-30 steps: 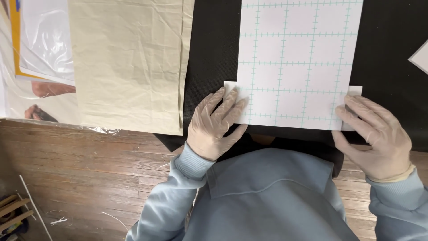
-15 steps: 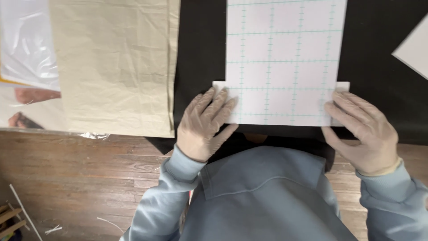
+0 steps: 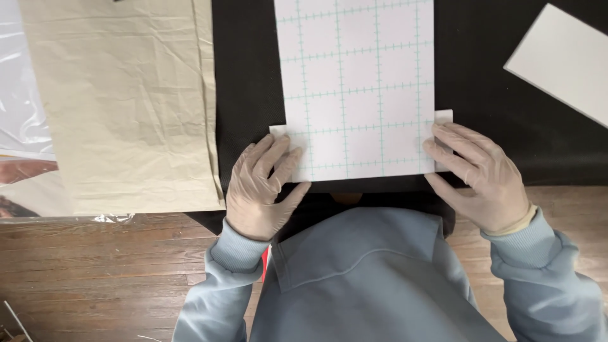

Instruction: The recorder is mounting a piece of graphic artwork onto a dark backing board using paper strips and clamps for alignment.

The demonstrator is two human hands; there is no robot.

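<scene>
Gridded sheet point(image 3: 358, 88): white, teal grid lines, flat on the black counter point(image 3: 247, 76), near edge just ahead of the torso. Taken as the landmark below.

Changes against the 2 earlier views:
- Sheet shown larger and more central, a result of the head camera moving; position on the counter unchanged.
- Both hands kept at the near corners, in the same spread pose throughout.
- White tabs of an under-layer at the near-left point(image 3: 278, 130) and near-right point(image 3: 443, 116) corners visible as before.

Current state:
- Left hand point(image 3: 263, 183), gloved: flat on the near-left corner of the sheet, fingers apart, pressing down. Grip not closed around anything.
- Right hand point(image 3: 478, 174), gloved: flat on the near-right corner, fingers spread over the sheet edge and tab. Grip likewise apart, pressing only.

Surroundings, relative to the sheet:
- Left: folded beige cloth point(image 3: 123, 104), near but apart.
- Far left, beyond the cloth: clear plastic film point(image 3: 19, 95).
- Right, well apart: plain white card point(image 3: 563, 63), angled.

Assessment: no shift of the sheet across 3 views; judged a hold-down and smoothing stage, with both near corners pinned and alignment to the under-layer maintained.
</scene>
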